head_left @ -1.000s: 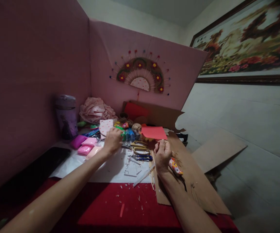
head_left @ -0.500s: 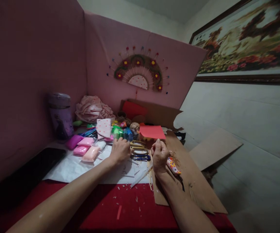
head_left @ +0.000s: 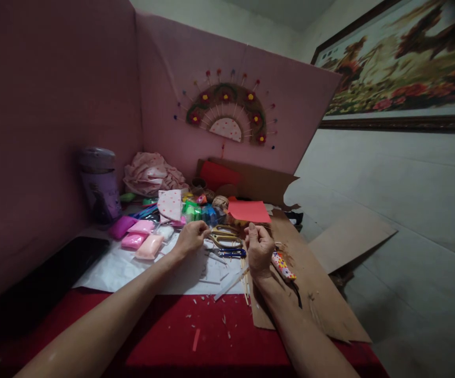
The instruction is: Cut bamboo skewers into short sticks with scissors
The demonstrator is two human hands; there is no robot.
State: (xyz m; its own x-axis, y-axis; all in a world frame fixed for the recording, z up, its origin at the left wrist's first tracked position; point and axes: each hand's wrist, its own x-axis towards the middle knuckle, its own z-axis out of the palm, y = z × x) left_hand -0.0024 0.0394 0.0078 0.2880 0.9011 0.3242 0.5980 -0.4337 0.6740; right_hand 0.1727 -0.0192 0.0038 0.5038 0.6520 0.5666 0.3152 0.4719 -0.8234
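My left hand (head_left: 191, 237) is closed above the white sheet, its thumb and fingertips pressed together; anything in the pinch is too small to make out. Just right of it lie a pair of gold-handled scissors (head_left: 226, 242) and blue-handled scissors (head_left: 233, 253). My right hand (head_left: 259, 249) is closed too, thumb against the curled index finger, over the cardboard's left edge. What it holds, if anything, is hidden. Behind it rests a red paper sheet (head_left: 249, 211). A flower-patterned handle (head_left: 283, 265) lies beside my right wrist. Thin wooden sticks (head_left: 245, 283) and a translucent strip (head_left: 229, 284) lie between my forearms.
Bags of coloured clay (head_left: 149, 247), a dotted fabric piece (head_left: 169, 205) and a twine ball (head_left: 220, 203) crowd the back. A purple tumbler (head_left: 100, 186) stands left, near a dark flat object (head_left: 73, 262). Brown cardboard (head_left: 310, 294) covers the right side. A decorated half-round fan (head_left: 225, 113) hangs behind.
My left hand has moved slightly left and turned, uncovering more of both scissors. My right hand stays closed in nearly the same place. The whole view has shifted a little.
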